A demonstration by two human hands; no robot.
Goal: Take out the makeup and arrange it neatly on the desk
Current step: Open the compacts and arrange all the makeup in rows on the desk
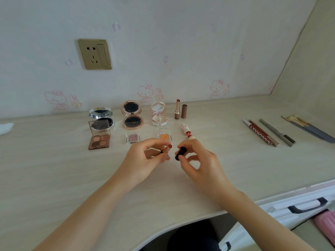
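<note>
My left hand (145, 158) pinches an uncapped lipstick (167, 148) with its red tip pointing right. My right hand (195, 160) grips its black cap (180, 153), a small gap apart from the tube. Both are over the middle of the desk (54, 178). Behind them stand makeup items in rows: a silver compact (101, 117), a rose-gold compact (132, 116), a pale floral compact (158, 114), an upright open lipstick with its brown cap (180, 109), a four-pan eyeshadow palette (99, 140), a pink single shadow (132, 138), an orange single shadow (164, 136) and a small white-capped lipstick (186, 130) lying down.
Two pencils or liners (261, 132) (277, 132) lie at the right, with a bundle of brushes (308, 128) beyond them. A wall socket (95, 54) is on the back wall. A white tissue (5, 128) lies at the far left. A drawer with a black handle (306, 205) is at lower right.
</note>
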